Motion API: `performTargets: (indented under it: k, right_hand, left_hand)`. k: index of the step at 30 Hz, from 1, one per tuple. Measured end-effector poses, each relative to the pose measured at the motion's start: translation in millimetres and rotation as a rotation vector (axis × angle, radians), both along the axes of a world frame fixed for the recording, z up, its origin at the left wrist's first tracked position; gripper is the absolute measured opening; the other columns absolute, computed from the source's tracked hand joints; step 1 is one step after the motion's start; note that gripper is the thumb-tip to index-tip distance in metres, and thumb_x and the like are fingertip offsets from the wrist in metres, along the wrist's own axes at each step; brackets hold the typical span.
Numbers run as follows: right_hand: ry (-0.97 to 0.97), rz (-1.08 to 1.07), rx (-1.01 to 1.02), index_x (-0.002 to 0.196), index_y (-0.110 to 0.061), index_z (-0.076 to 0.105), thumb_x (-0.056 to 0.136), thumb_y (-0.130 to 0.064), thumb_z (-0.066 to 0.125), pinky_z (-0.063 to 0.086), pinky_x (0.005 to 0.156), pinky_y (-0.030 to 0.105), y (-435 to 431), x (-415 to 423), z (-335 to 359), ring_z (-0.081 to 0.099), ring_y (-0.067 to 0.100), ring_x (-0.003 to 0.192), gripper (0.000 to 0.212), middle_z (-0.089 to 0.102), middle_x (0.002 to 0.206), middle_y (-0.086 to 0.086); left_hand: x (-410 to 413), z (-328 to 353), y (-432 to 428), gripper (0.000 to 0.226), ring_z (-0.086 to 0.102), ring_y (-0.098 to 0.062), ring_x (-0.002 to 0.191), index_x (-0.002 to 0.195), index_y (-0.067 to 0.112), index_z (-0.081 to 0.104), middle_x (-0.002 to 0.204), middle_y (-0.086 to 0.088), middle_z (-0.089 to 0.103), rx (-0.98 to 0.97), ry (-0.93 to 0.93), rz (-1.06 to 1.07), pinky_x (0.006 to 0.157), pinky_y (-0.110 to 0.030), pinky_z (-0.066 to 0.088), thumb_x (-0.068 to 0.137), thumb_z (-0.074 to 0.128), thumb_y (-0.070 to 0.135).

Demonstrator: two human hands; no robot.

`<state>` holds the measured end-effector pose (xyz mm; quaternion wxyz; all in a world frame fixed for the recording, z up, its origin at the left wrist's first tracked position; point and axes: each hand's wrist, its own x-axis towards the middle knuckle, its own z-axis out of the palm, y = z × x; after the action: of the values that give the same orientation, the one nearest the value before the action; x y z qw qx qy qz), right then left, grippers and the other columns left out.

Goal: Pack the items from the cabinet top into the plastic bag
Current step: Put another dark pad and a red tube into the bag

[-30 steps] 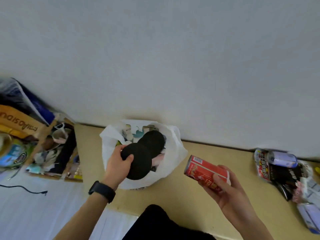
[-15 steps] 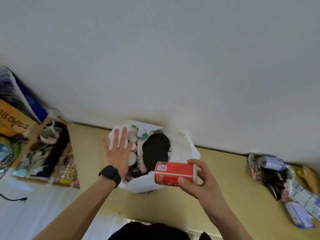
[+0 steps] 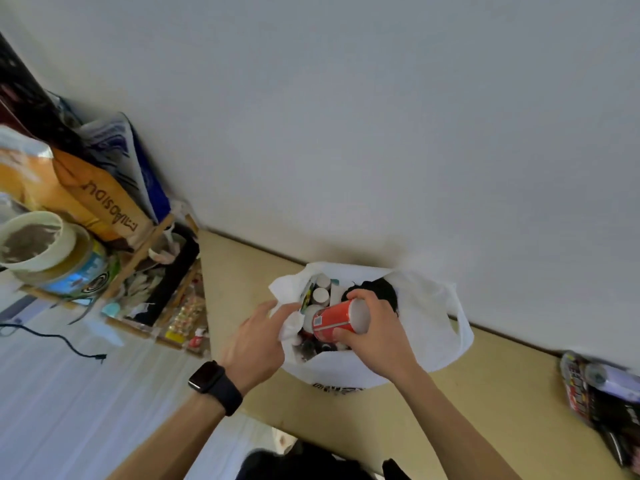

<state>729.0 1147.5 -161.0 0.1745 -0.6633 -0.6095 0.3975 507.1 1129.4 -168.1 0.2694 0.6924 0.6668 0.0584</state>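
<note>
Right hand [image 3: 377, 327] grips red can [image 3: 337, 322] tilted over plastic bag [image 3: 433, 317] mouth, evidently for insertion, while left hand [image 3: 256, 341] pinches rim open.

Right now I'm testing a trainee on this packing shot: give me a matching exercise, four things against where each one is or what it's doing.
Things:
1. red cylindrical can
2. white plastic bag
3. left hand
4. pile of packets

States:
A. lying at the far right of the cabinet top
B. pulling the bag's rim open
C. held over the bag's mouth
D. standing open against the wall

Pairs: 1-C, 2-D, 3-B, 4-A
</note>
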Motion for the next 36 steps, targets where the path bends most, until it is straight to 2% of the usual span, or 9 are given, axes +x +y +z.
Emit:
performTargets:
  k: [5, 7, 10, 16, 19, 26, 29, 33, 36]
  right_hand:
    - [-0.065, 0.141, -0.101, 0.127, -0.045, 0.04, 0.074, -0.042, 0.078, 0.042, 0.071, 0.019, 6, -29, -20, 0.054, 0.015, 0.1, 0.065, 0.043, 0.123, -0.005]
    - [-0.062, 0.185, -0.121, 0.129, -0.043, 0.04, 0.074, -0.041, 0.079, 0.046, 0.079, 0.022, 6, -40, -29, 0.053, 0.016, 0.103, 0.068, 0.045, 0.123, -0.004]
    - [-0.077, 0.221, -0.117, 0.131, -0.042, 0.039, 0.076, -0.04, 0.075, 0.048, 0.094, 0.035, 7, -59, -43, 0.053, 0.022, 0.112, 0.066, 0.045, 0.129, -0.002]
    - [-0.308, 0.43, -0.161, 0.137, -0.033, 0.035, 0.085, -0.027, 0.067, 0.048, 0.095, 0.044, 8, -73, -75, 0.053, 0.037, 0.114, 0.061, 0.039, 0.132, 0.009]
    - [-0.467, 0.53, -0.11, 0.138, -0.028, 0.035, 0.088, -0.022, 0.065, 0.052, 0.087, 0.047, -1, -76, -83, 0.057, 0.041, 0.108, 0.058, 0.039, 0.131, 0.009]
    - [-0.333, 0.415, -0.152, 0.15, -0.028, 0.023, 0.087, -0.04, 0.062, 0.051, 0.091, 0.046, -11, -60, -89, 0.052, 0.035, 0.121, 0.075, 0.038, 0.145, 0.004]
    - [-0.311, 0.372, -0.119, 0.144, -0.028, 0.034, 0.088, -0.037, 0.058, 0.052, 0.091, 0.041, -16, -46, -83, 0.051, 0.028, 0.123, 0.062, 0.041, 0.145, -0.001]
    - [-0.353, 0.285, 0.069, 0.139, -0.025, 0.047, 0.092, -0.034, 0.055, 0.045, 0.105, 0.038, -26, -15, -71, 0.042, 0.024, 0.134, 0.049, 0.044, 0.148, -0.004]
    - [-0.552, 0.15, 0.345, 0.126, -0.024, 0.063, 0.087, -0.037, 0.06, 0.032, 0.117, 0.046, -35, 19, -55, 0.033, 0.026, 0.145, 0.041, 0.05, 0.147, 0.003]
  left_hand:
    - [0, 8, 4, 0.07, 0.056, -0.017, 0.102, 0.141, 0.038, 0.042, 0.129, 0.002, 0.055, 0.019, -0.218, 0.066, 0.076, -0.019, 0.045, 0.083, 0.047, -0.001]
    - [-1, 12, 6, 0.072, 0.054, -0.012, 0.09, 0.14, 0.038, 0.044, 0.115, 0.002, 0.059, 0.023, -0.308, 0.104, 0.065, -0.012, 0.04, 0.082, 0.047, -0.003]
    - [-4, 18, 11, 0.076, 0.054, -0.007, 0.097, 0.139, 0.039, 0.045, 0.119, 0.006, 0.06, 0.05, -0.402, 0.17, 0.07, -0.009, 0.04, 0.08, 0.044, -0.009]
    - [-8, 22, 15, 0.074, 0.055, -0.016, 0.114, 0.141, 0.033, 0.042, 0.129, 0.0, 0.06, 0.04, -0.395, 0.192, 0.084, -0.02, 0.039, 0.081, 0.043, -0.01]
    - [-8, 16, 12, 0.072, 0.052, -0.012, 0.107, 0.141, 0.034, 0.04, 0.129, 0.001, 0.059, -0.007, -0.392, 0.172, 0.085, -0.02, 0.04, 0.082, 0.045, -0.007]
    - [-5, 0, 9, 0.052, 0.061, -0.004, 0.08, 0.136, 0.037, 0.041, 0.122, 0.009, 0.061, -0.064, -0.329, 0.158, 0.07, -0.017, 0.045, 0.091, 0.055, 0.015]
    - [2, -4, 7, 0.047, 0.059, -0.003, 0.09, 0.137, 0.034, 0.043, 0.126, 0.01, 0.059, -0.066, -0.284, 0.126, 0.075, -0.018, 0.044, 0.093, 0.057, 0.024]
    - [12, -10, 10, 0.054, 0.046, -0.016, 0.124, 0.142, 0.034, 0.038, 0.143, 0.005, 0.044, 0.037, -0.257, 0.098, 0.099, -0.031, 0.042, 0.091, 0.059, 0.032]
    - [23, -12, 13, 0.061, 0.032, -0.026, 0.137, 0.147, 0.038, 0.032, 0.157, -0.001, 0.024, 0.09, -0.13, 0.05, 0.109, -0.042, 0.037, 0.092, 0.059, 0.039]
